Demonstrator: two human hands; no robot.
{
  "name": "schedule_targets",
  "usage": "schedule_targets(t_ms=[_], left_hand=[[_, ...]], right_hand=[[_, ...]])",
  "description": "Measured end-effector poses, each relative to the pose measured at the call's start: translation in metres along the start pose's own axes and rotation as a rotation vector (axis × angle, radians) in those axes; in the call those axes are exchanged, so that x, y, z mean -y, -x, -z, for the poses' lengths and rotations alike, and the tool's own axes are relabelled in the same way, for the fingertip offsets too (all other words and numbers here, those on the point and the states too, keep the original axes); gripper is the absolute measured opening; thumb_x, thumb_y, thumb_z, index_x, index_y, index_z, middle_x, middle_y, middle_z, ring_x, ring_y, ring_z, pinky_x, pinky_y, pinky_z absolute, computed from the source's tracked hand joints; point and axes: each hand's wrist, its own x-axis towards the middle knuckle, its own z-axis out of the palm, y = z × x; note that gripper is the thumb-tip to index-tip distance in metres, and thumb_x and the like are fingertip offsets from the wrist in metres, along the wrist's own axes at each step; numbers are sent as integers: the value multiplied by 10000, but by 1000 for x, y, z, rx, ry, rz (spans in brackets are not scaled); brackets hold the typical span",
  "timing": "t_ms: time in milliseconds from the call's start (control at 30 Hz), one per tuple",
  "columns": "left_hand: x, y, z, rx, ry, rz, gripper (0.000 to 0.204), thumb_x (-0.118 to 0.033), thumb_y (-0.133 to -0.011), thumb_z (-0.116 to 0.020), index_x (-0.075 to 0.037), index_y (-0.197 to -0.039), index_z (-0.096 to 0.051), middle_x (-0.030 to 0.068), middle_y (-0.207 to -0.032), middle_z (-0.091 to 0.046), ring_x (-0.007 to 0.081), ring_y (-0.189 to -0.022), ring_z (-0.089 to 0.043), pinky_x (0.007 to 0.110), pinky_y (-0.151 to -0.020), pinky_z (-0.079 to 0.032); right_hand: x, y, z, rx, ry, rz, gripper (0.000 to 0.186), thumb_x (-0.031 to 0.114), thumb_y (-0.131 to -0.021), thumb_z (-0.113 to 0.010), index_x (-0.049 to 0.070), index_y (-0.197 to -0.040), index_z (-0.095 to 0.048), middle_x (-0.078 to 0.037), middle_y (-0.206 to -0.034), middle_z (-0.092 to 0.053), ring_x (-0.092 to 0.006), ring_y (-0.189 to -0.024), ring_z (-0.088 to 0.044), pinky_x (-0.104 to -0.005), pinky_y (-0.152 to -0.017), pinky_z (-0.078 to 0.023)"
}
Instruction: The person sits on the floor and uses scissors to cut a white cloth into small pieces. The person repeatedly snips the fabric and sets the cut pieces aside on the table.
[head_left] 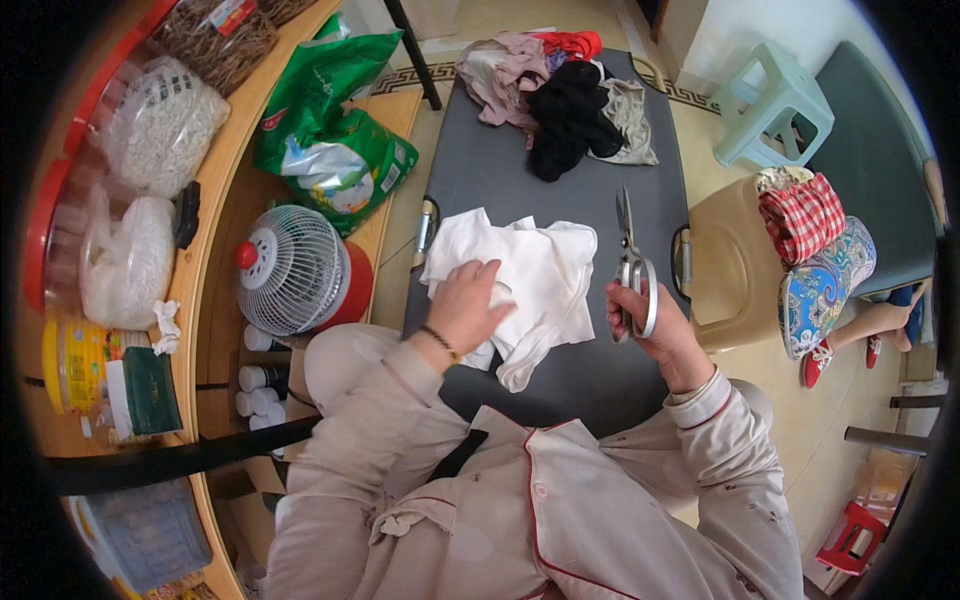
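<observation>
A white cloth garment lies crumpled on the grey padded surface in front of me. My left hand rests over its left part, with fingers stretched and somewhat apart; motion blurs it slightly. At the garment's right, my right hand grips a pair of metal scissors by the handles. Their blades point away from me and look nearly closed. The scissors stay apart from the cloth.
Beyond the garment lies a clothes pile in pink, black, red and beige. Shelves at left hold a fan, a green bag and jars. At right are a beige plastic stool with folded cloths, a pale green stool and another person's leg.
</observation>
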Motion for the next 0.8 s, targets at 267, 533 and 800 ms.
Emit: schedule_targets(t_ms=[267, 533, 800], left_hand=[[57, -41, -61, 174, 95, 300, 277, -195, -846, -518, -80, -1090, -580, 178, -985, -627, 360, -906, -585, 391, -769, -479], [11, -132, 133, -74, 1647, 85, 226, -101, -902, -431, 19, -996, -597, 79, -964, -633, 171, -886, -605, 307, -823, -485], [-80, -199, 261, 396, 1762, -456, 281, -149, -922, -394, 45, -1005, -580, 187, -984, -651, 283, -912, -641, 404, -887, -500]], right_hand=[[-6, -6, 3, -75, 11, -61, 197, 169, -846, -628, 18, -742, -556, -40, -637, -537, -113, -509, -494, -250, -468, -402], [3, -8, -1, -154, 83, 198, 200, 200, -845, -626, 22, -801, -545, -30, -661, -542, -103, -528, -498, -239, -481, -402], [21, -15, -1, -306, -25, 377, 289, 211, -847, -639, -11, -966, -496, -65, -772, -593, -111, -606, -566, -226, -499, -435]])
